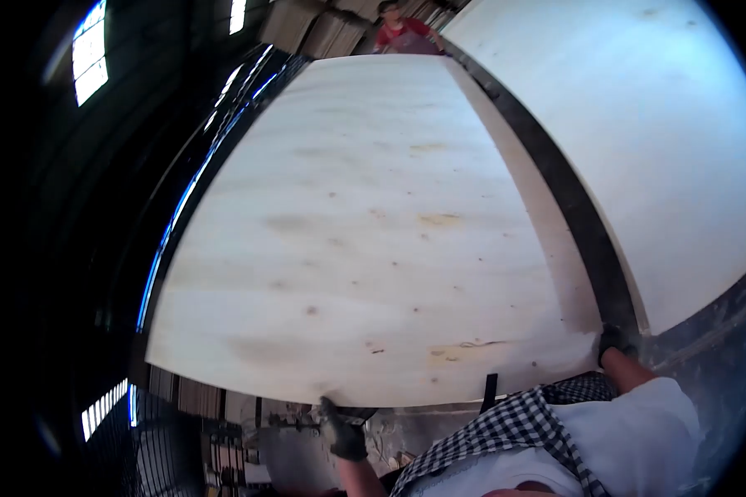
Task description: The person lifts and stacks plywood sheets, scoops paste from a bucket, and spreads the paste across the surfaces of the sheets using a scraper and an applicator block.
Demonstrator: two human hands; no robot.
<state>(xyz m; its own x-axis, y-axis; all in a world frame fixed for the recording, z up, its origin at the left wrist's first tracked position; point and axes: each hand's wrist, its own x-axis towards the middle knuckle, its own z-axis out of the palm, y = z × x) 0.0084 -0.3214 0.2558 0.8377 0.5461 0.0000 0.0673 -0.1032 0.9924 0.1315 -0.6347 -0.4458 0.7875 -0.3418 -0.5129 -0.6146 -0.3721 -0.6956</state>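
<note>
A large pale wood sheet with small knots and brown marks fills the middle of the view. Under its right side, the edge of another sheet shows. My left hand, in a dark glove, is at the near edge of the top sheet, its fingertips gripping that edge. At the near right corner is my right hand, also gloved, closed around the sheet's edge; its fingers are partly hidden.
Across the sheet's far end stands a person in red. A second pale sheet lies to the right, beyond a dark gap. Stacked boards are behind. Dark rails run along the left. A checkered apron is near my body.
</note>
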